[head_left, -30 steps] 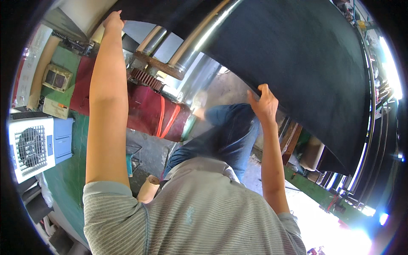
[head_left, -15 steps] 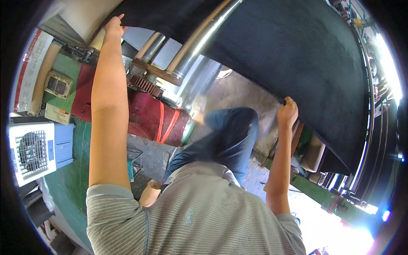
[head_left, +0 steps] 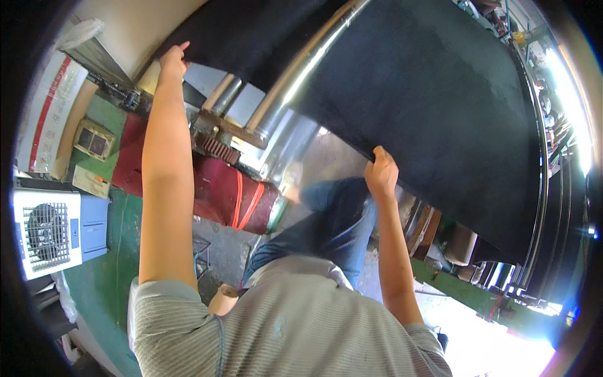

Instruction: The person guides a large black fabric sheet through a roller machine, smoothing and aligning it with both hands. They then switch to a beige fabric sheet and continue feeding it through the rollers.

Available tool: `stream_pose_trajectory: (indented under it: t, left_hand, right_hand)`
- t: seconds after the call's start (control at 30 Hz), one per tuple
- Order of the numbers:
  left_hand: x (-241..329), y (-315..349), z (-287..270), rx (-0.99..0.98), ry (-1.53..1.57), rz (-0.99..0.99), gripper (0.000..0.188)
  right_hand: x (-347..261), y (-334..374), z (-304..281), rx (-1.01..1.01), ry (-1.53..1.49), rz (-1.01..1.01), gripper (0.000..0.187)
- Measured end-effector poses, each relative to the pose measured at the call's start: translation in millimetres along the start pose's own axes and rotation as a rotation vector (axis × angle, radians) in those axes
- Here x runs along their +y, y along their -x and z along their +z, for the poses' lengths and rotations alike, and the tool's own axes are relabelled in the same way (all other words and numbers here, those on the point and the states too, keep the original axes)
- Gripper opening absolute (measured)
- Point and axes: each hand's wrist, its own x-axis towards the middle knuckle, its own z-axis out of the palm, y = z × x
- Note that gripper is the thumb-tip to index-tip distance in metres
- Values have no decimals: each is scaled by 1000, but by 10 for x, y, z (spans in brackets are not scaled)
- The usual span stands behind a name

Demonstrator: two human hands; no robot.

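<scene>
Beside the long, round, shiny metal roller [head_left: 295, 91], spread wide to the right, with more on the left: big, thin, black, cloth-like sheet [head_left: 433, 113]. Pinching its near edge with the bare right hand [head_left: 382, 178], fingers bent and pressed together. Up at the left part of the edge with the bare left hand [head_left: 173, 61], pointer finger poking out, others curled; cannot tell if pinching there. Looks soft and bendy, probably heavy from being so wide, maybe slippery, likely hard to tear. Best to hold by the edge, well apart, to stop sagging.
</scene>
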Motion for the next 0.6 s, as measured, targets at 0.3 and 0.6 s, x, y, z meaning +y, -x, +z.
stream_pose_trajectory:
  t: [0.3,0.6]
  left_hand:
    - [-14,500,292,263,95,-14,27]
    - [-55,625,413,-37,-189,-84,27]
  right_hand:
    - [-41,-171,-65,81,-42,-222,17]
    - [1181,148,-752,331,481,340,16]
